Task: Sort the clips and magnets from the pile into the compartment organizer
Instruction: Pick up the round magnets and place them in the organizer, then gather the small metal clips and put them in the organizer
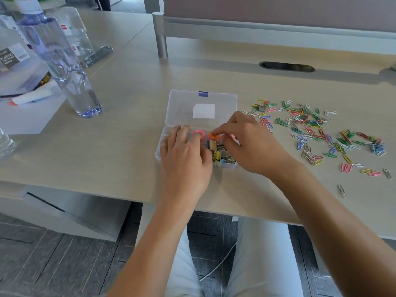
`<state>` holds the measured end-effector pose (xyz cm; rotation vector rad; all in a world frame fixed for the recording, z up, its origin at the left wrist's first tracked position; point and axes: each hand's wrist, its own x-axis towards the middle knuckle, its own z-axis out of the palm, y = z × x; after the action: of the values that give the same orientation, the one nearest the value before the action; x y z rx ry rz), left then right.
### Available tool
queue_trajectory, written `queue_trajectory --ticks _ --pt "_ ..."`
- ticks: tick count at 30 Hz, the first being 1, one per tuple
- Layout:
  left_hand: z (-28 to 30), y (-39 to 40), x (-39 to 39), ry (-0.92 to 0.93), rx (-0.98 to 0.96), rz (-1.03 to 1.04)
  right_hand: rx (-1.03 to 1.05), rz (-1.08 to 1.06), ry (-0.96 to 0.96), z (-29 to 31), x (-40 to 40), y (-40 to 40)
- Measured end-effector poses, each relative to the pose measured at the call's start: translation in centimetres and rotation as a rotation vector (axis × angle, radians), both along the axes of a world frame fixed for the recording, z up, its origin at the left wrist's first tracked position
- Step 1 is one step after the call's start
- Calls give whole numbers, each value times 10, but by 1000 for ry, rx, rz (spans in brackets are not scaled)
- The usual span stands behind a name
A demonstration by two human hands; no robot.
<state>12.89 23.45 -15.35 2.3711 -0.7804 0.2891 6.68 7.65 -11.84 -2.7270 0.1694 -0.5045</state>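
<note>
Both hands work inside the open organizer (169, 136), left hand (184, 151) touching a pink magnet (198, 133), right hand (248, 142) pinching an orange magnet (214, 137), while the paper-clip pile (317, 133) right of it on the surface (128, 125) likely comes next

Both hands (246, 144) over open organizer (182, 103), perhaps pinching magnets (198, 133), paperclips (317, 133) right

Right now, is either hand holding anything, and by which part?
The right hand pinches an orange ring magnet by its rim, over the organizer. The left hand rests on the organizer; a grip cannot be told.
</note>
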Motion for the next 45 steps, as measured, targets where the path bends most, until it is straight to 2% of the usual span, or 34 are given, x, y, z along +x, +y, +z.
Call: queue_trajectory --ticks 13,20,29,45 --pt "-1 6 -6 22 -94 12 -56 31 67 3 -1 6" --pt "3 7 -13 34 -137 -3 0 -63 -2 1 -9 1" --pt "5 0 -22 55 -164 -34 8 -85 -27 -2 -18 1" --pt "7 0 -20 67 -202 -32 -34 -52 42 -6 -10 3"
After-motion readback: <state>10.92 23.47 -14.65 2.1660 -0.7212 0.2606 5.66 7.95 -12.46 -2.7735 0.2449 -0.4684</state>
